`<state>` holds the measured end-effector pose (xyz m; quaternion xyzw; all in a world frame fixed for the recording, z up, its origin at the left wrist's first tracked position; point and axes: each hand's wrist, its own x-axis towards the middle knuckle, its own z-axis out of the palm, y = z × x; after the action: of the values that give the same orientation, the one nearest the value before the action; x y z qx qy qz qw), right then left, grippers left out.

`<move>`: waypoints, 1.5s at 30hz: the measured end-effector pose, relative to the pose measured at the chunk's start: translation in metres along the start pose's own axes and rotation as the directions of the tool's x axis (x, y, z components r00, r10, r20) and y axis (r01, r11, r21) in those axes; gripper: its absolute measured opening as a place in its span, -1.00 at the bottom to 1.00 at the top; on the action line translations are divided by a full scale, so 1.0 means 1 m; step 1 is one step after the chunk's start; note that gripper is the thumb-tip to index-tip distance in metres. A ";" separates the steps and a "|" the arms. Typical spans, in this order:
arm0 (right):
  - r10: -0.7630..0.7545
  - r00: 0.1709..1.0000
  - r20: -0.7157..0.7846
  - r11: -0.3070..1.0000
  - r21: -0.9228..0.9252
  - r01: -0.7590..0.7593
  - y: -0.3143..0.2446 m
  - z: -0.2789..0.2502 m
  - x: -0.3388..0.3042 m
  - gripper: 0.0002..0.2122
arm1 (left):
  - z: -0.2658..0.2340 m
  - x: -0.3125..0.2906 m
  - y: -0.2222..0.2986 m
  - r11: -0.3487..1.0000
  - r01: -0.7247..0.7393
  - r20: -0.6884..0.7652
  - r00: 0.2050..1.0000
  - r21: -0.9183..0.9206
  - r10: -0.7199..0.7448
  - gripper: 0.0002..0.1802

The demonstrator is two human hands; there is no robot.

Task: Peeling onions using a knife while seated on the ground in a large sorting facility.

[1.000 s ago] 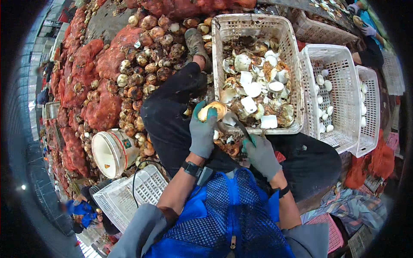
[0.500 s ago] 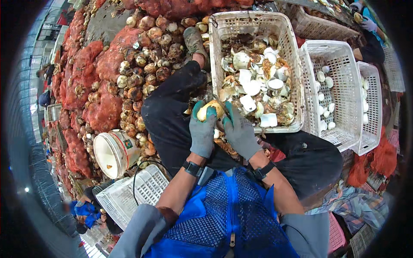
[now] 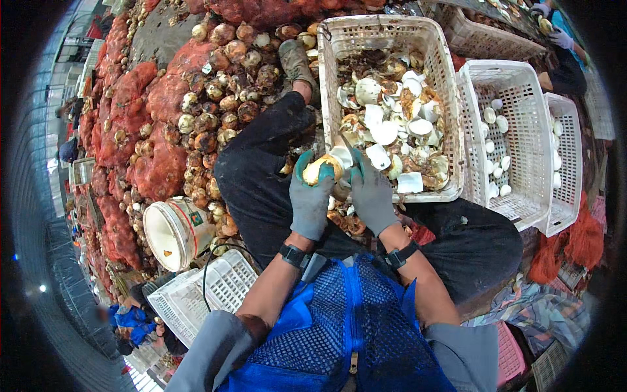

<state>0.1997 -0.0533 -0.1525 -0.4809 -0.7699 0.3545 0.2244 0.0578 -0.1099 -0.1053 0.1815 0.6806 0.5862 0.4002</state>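
My left hand (image 3: 309,201), in a grey glove with green fingertips, is closed around a yellow-brown onion (image 3: 316,171). A pale white cut area shows on the onion's right side. My right hand (image 3: 372,197), gloved the same way, is closed just to the right of it. A thin knife blade (image 3: 347,145) shows between the hands; its handle is hidden in my right fingers. Both hands are over the near left corner of a white crate (image 3: 458,150) that holds onion skins and white cut pieces (image 3: 384,133).
Two white crates (image 3: 516,157) with peeled white onions stand at the right. Brown onions (image 3: 225,104) and red mesh sacks (image 3: 157,163) lie at the left, near a tipped white bucket (image 3: 164,234) and an overturned-looking crate (image 3: 225,281). Another person's gloved hand (image 3: 560,38) appears far right.
A white cut surface now shows on the onion's right side. The blade has come up from between my hands, and my right hand has shifted slightly right.
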 end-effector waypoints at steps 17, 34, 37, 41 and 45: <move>0.527 0.719 0.454 0.029 0.835 -0.549 -0.001 -0.020 0.016 -0.61 | 0.006 -0.018 0.028 0.955 0.042 0.270 0.962 -0.295 0.042 -0.20; 0.189 0.953 -0.237 0.856 0.515 -0.042 0.003 -0.050 0.003 -0.75 | 0.039 -0.032 0.055 0.974 -0.137 0.335 0.940 0.180 0.070 -0.27; -0.049 0.971 -0.235 0.978 0.188 0.095 -0.002 -0.059 0.001 -0.72 | 0.039 -0.028 0.040 0.983 -0.095 0.227 0.972 0.159 0.057 -0.25; -0.329 0.925 -0.189 0.944 -0.032 0.330 0.012 -0.056 -0.008 -0.62 | 0.036 -0.030 0.047 0.991 -0.068 0.249 0.968 0.113 0.038 -0.35; -0.384 0.894 -0.232 0.915 -0.228 0.334 0.017 -0.052 -0.010 -0.73 | 0.032 -0.030 0.046 0.944 -0.247 0.313 0.934 0.220 0.172 -0.50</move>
<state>0.2499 -0.0404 -0.1319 -0.3923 -0.8365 0.1655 0.3449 0.0903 -0.0996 -0.0520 0.3874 0.6612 0.5003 0.4031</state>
